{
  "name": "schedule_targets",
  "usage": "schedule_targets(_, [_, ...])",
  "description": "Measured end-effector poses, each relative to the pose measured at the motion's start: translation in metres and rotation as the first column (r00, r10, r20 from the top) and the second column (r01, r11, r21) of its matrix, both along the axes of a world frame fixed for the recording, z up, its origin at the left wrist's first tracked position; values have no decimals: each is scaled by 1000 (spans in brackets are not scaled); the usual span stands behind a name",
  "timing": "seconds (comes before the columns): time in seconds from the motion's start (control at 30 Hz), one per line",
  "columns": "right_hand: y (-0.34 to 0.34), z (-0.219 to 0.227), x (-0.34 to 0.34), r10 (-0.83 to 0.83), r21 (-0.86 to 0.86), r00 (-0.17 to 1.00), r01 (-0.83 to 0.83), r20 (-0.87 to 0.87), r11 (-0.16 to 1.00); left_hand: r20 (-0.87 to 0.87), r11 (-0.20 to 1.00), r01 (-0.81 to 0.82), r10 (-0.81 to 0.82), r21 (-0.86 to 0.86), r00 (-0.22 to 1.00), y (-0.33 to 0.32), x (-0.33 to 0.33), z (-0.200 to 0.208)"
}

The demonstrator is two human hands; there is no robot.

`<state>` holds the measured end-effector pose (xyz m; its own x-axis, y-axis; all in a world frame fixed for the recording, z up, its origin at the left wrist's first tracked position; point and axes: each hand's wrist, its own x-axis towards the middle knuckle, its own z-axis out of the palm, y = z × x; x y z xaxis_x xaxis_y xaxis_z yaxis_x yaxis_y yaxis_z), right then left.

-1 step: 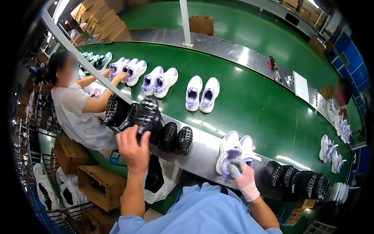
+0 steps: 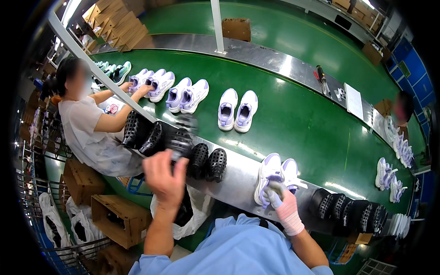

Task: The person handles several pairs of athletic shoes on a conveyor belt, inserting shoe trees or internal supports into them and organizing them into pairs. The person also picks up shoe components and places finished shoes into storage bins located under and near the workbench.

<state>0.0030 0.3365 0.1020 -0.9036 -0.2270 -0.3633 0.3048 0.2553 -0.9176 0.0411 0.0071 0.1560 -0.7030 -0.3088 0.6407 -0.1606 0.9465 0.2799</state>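
My bare left hand is at a black, hole-studded shoe form, blurred by motion. Its thumb and fingers meet the form's lower end. Similar forms, among them a black form, stand on both sides along the metal ledge. My right hand wears a pink striped glove with grey fingertips. It is closed at the heel opening of a white and lavender sneaker, whose mate stands just right of it. Both sneakers rest at the near edge of the green belt.
More sneakers stand on the green belt. At the left, a co-worker handles a pair. Black forms line the ledge at right. Cardboard boxes and a white bag sit below. A slanted post crosses the left.
My left hand and the blurred shoe form have shifted slightly right. The gloved right hand has turned a little and stays at the sneaker's heel.
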Motion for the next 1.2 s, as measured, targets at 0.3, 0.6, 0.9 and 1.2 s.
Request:
schedule_targets(0.3, [8, 12, -6, 287, -640, 748, 231, 598, 733, -67, 639, 529, -602, 558, 796, 129, -29, -24])
schedule_targets(0.6, [21, 40, 30, 449, 696, 892, -360, 61, 621, -26, -82, -16, -491, 997, 871, 179, -37, -103])
schedule_targets(0.9, [64, -8, 42, 337, 622, 938, -312, 82, 718, 150, 315, 19, -504, 949, 851, 217, -31, -135])
schedule_targets(1.2, [56, -28, -12, 256, 774, 934, -351, 249, 527, 327, 523, 603, -851, 602, 412, 184, -105, -189])
